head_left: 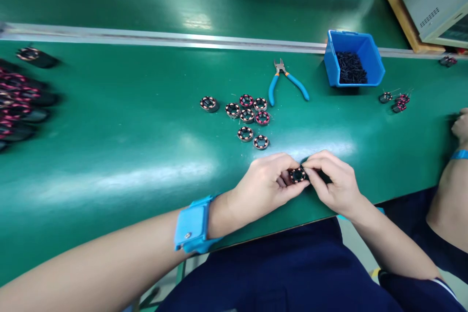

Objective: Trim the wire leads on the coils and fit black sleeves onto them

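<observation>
Just above the table's front edge, my left hand (270,179) grips a small round motor stator (298,174) between thumb and fingers. Its ring of copper windings faces up. My right hand (333,179) is closed in a pinch at the stator's right rim; whatever lies between those fingertips is too small to make out. Beyond my hands sits a loose group of several similar stators (246,116), some with copper and some with pinkish-red windings. Fine wire ends stick out from a few of them. One more stator (209,103) stands apart to the left.
Blue-handled cutting pliers (280,80) lie open behind the group. A blue bin (376,70) holds small black pieces. Blurred stators (22,100) crowd the left edge; a few more (398,101) are at right. Another person's arm (451,185) rests on the right. A metal strip (164,38) crosses the green table.
</observation>
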A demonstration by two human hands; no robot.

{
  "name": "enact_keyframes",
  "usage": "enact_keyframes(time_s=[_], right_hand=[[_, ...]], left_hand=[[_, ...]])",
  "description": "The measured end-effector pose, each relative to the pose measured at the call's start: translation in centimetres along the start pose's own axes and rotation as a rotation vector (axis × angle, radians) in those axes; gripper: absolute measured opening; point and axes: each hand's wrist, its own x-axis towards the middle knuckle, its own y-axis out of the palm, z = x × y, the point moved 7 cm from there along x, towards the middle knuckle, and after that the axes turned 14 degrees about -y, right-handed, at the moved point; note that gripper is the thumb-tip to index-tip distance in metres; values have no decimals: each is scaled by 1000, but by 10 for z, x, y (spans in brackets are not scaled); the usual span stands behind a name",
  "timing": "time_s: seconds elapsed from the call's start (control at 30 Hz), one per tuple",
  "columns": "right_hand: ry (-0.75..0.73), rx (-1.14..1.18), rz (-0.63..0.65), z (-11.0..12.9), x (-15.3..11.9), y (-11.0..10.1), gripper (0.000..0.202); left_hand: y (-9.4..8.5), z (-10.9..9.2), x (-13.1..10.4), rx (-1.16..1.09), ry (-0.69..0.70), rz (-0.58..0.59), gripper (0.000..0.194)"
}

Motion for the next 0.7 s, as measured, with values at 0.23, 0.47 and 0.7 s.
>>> enact_keyframes(time_s=[0.23,0.47,0.7], right_hand=[[14,75,36,0,-3,3,14],[37,196,118,5,-5,6,26],[230,-350,-376,-52,-17,-83,44]], left_hand=[[1,-2,-2,48,36,11,10],[0,-6,-5,205,173,-24,13],[-8,-22,17,906,532,-253,21]])
